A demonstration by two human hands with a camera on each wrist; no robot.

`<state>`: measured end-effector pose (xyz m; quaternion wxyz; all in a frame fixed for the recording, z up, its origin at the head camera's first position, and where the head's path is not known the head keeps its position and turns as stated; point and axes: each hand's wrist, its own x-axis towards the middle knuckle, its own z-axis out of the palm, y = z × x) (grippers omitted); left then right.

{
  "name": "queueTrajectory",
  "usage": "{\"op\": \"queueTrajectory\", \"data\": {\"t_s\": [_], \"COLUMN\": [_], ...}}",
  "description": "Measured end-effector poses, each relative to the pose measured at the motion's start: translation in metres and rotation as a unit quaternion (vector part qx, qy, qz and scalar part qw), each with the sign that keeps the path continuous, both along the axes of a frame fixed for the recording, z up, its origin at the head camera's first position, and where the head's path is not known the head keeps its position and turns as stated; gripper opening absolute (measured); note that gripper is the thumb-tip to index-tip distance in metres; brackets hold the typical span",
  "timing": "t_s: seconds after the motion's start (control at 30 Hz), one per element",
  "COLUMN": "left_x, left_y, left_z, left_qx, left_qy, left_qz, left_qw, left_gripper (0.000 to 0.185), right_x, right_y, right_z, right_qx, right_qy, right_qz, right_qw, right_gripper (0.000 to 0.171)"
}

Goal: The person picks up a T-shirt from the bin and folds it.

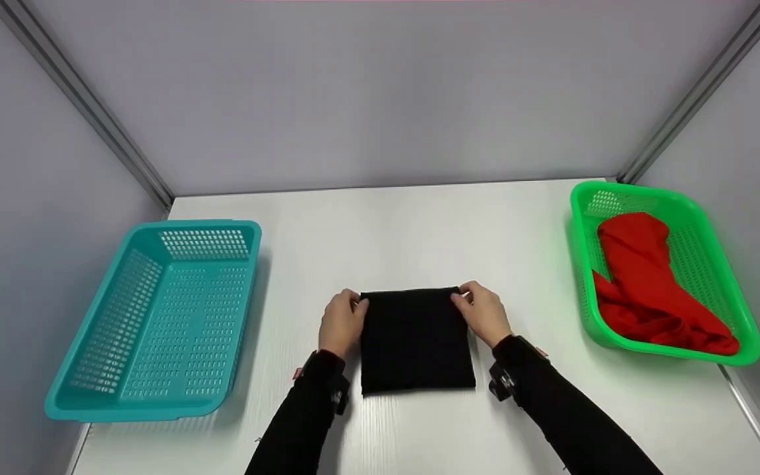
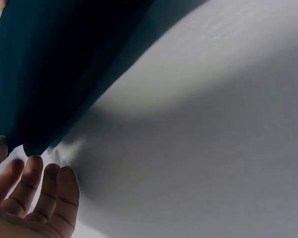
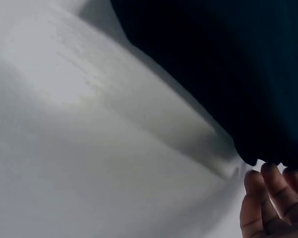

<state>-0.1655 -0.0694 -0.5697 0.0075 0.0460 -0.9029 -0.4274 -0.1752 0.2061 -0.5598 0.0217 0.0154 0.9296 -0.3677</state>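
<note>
Black cloth, folded into a neat rectangle, lies flat on the white surface, roughly midway between two baskets and close to the person's edge. Both hands sit at its far corners. The left hand is at the far left corner, the right hand at the far right corner, and both wrists rest low along the cloth's side edges.

From the head view the fingers of each hand curl in over the corner, thumb side toward the cloth, as if pinching the top layer. The left wrist view shows the cloth's corner raised a little off the surface, with the fingertips just below it and loosely bent; the thumb at the picture's left edge seems to touch the fabric, though the view is too tight to be sure of a firm pinch. The right wrist view is much the same: the dark corner hangs just above the bent fingertips, touching or nearly touching them.

To the left stands a teal basket, well apart from the cloth. To the right stands a green basket holding a crumpled red garment. Grey walls close in the surface behind and at both sides.
</note>
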Motion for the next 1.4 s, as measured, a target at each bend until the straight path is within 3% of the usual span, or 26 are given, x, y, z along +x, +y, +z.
{"op": "queueTrajectory", "data": {"t_s": [0.23, 0.43, 0.63, 0.9, 1.03, 1.17, 1.4], "left_x": [-0.005, -0.006, 0.000, 0.024, 0.035, 0.043, 0.072], "left_y": [0.011, 0.016, 0.009, -0.012, -0.015, -0.017, -0.025], "left_z": [-0.004, -0.006, -0.006, -0.014, -0.019, -0.018, -0.014], "left_qx": [-0.058, -0.135, -0.146, -0.134, -0.133, -0.131, -0.131], "left_qy": [-0.010, -0.022, -0.022, 0.014, 0.037, 0.057, 0.033], "left_qz": [0.030, 0.036, 0.033, -0.031, -0.037, -0.042, -0.149], "left_qw": [0.9979, 0.9900, 0.9885, 0.9905, 0.9898, 0.9888, 0.9796], "left_gripper": [0.022, 0.019, 0.025, 0.025, 0.020, 0.026, 0.034], "right_x": [-0.006, -0.009, -0.003, 0.018, 0.022, 0.026, 0.055], "right_y": [-0.007, -0.007, -0.002, 0.014, 0.014, 0.010, 0.009], "right_z": [-0.007, -0.009, -0.010, -0.016, -0.021, -0.020, -0.015], "right_qx": [0.006, 0.024, 0.021, -0.010, -0.011, 0.005, 0.044], "right_qy": [-0.010, -0.019, -0.030, -0.033, -0.012, 0.011, -0.018], "right_qz": [-0.029, -0.015, -0.013, 0.038, 0.054, 0.042, 0.063], "right_qw": [1.000, 0.999, 0.999, 0.999, 0.998, 0.999, 0.997], "right_gripper": [0.013, 0.012, 0.016, 0.018, 0.016, 0.017, 0.025]}}
